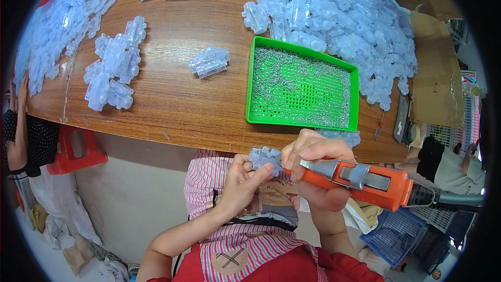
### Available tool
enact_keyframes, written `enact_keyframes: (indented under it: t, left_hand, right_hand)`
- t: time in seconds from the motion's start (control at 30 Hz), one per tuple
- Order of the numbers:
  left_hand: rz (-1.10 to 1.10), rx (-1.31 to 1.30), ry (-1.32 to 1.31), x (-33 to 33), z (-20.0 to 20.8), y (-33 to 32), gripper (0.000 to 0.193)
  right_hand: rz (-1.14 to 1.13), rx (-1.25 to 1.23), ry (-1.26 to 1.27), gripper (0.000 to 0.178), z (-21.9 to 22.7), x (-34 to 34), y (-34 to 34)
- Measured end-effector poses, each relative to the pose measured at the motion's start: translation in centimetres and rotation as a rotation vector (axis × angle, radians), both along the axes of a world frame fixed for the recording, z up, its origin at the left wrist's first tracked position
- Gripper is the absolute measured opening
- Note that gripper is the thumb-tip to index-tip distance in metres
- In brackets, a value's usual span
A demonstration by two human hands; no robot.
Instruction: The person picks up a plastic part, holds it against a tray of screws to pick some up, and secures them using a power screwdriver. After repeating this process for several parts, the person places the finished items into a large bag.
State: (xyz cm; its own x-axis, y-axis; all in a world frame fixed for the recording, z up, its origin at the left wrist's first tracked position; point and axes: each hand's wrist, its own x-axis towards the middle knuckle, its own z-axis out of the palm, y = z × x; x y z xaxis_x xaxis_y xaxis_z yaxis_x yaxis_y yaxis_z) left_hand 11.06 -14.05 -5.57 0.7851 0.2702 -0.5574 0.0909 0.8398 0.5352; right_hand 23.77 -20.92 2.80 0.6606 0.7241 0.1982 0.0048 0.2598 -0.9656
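In front of my lap, just off the table's near edge, my left hand (242, 185) grips a translucent, ribbed plastic part (262, 159) between thumb and fingers. My right hand (326, 151) is wrapped round an orange power screwdriver (383, 181) with a metal lever on its side. The driver lies nearly level, its nose pointing left at the part; my fingers partly cover the tip, so contact is unclear. Beyond my right hand stands a green tray (302, 124) strewn with small silver screws. A single similar plastic part (210, 62) lies left of the tray.
Large heaps of translucent parts (339, 15) cover the table's far side, and a small cluster (116, 68) lies at left. A hose (459, 198) trails right from the driver. A red-handled hand screwdriver (379, 125) lies right. Other people sit at both sides; a red stool (75, 151) stands left.
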Motion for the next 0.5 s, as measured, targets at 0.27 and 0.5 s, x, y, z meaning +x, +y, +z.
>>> enact_keyframes:
  t: [0.27, 0.5]
  left_hand:
    - [0.051, 0.081, -0.05, -0.1, -0.2, -0.5, 0.027]
    - [0.048, 0.119, -0.051, 0.0, 0.0, -0.4, 0.027]
  right_hand:
    - [0.05, 0.04, -0.041, 0.063, -1.0, -0.2, 0.4]
    - [0.046, 0.028, -0.093, 0.05, -0.9, -0.5, 1.0]
